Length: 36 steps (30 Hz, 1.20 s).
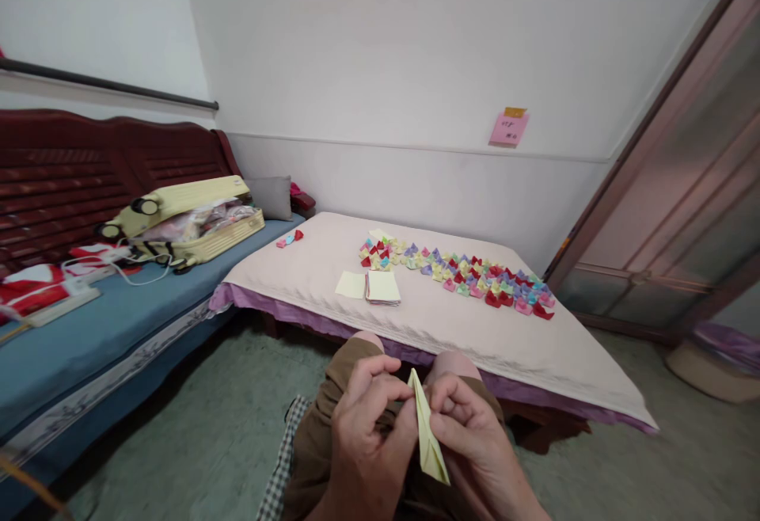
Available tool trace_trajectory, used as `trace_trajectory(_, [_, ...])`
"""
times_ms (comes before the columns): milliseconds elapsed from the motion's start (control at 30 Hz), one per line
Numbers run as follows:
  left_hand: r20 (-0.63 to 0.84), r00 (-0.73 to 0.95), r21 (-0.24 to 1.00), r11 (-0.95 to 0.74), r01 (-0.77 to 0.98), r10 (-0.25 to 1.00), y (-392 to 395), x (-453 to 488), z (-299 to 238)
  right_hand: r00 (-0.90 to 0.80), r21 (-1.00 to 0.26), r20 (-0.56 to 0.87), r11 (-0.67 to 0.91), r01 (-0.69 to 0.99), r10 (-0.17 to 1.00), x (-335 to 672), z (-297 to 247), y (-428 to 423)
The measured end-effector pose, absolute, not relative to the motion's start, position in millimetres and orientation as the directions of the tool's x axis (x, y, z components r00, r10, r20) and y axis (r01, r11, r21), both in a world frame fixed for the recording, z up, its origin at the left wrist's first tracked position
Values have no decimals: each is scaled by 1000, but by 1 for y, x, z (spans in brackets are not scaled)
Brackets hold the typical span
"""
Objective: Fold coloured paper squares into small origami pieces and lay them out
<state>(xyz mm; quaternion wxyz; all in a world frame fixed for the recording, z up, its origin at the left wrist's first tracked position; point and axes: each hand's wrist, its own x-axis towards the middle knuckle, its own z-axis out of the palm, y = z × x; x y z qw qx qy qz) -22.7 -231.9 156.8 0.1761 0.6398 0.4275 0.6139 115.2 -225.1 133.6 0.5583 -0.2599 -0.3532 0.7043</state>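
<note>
Between my two hands, above my lap, is a pale yellow folded paper (426,432), narrow and pointed at its upper end. My left hand (371,418) pinches its left side with thumb and fingertips. On the other side, the thumb and fingers of my right hand (466,426) press on the paper's edge. Beyond my knees, a stack of square paper (383,287) rests on the cloth-covered table (297,283), with a loose pale yellow sheet (351,284) beside it on the left. Many small folded paper pieces (457,274) in several colours spread across the table to the right.
A few folded pieces (290,239) lie at the table's left end. Left of it, a blue-covered wooden bench (142,323) bears a half-open yellow suitcase (195,224) and a grey cushion (270,198). A pink note (508,128) is on the wall; a lined bin (712,366) stands right.
</note>
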Motion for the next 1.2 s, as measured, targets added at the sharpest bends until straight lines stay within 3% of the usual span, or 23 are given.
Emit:
trace_trajectory(133, [379, -149, 925, -368, 96, 913, -228, -25, 161, -255, -800, 24, -134, -585, 967, 115, 131, -224])
trace_trajectory(233, [219, -146, 961, -240, -141, 965, -223, -26, 159, -275, -811, 36, -133, -569, 961, 115, 129, -222])
trace_trajectory(300, [159, -119, 961, -182, -208, 980, -219, -27, 157, -283, -820, 48, -124, -559, 958, 116, 128, -221])
trace_trajectory(600, [161, -4, 980, -160, -121, 987, -222, -28, 163, -301, -807, 41, -146, -572, 953, 116, 132, -219])
trace_trajectory(833, [276, -39, 960, -277, -28, 960, -222, -26, 164, -299, -805, 40, -147, -575, 954, 118, 133, -221])
trace_trajectory(967, [203, -32, 975, -206, -89, 979, -215, -25, 159, -305, -812, 48, -140, -566, 951, 118, 136, -222])
trace_trajectory(1200, [98, 122, 978, -73, -196, 988, -215, -30, 162, -336, -848, -1, -179, -499, 942, 121, 139, -224])
